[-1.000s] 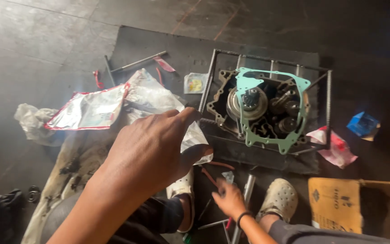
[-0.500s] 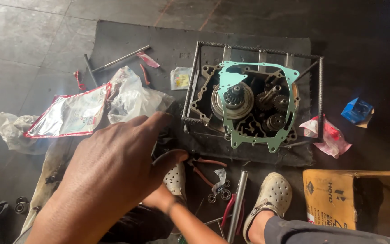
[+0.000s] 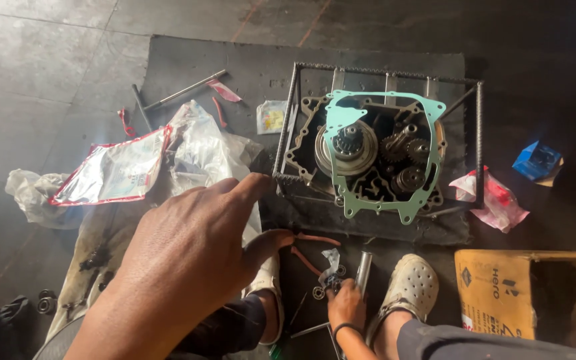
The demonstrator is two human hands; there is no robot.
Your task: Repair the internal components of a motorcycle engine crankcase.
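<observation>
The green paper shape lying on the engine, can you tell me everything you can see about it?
The green gasket is a thin, flat, pale teal sheet, like paper or card. It is cut as a wavy outline with a big open middle and small holes along its rim. It lies flat on top of the open engine case, so the gears show through it. A broader flap covers part of the round clutch. Neither hand touches it.
</observation>
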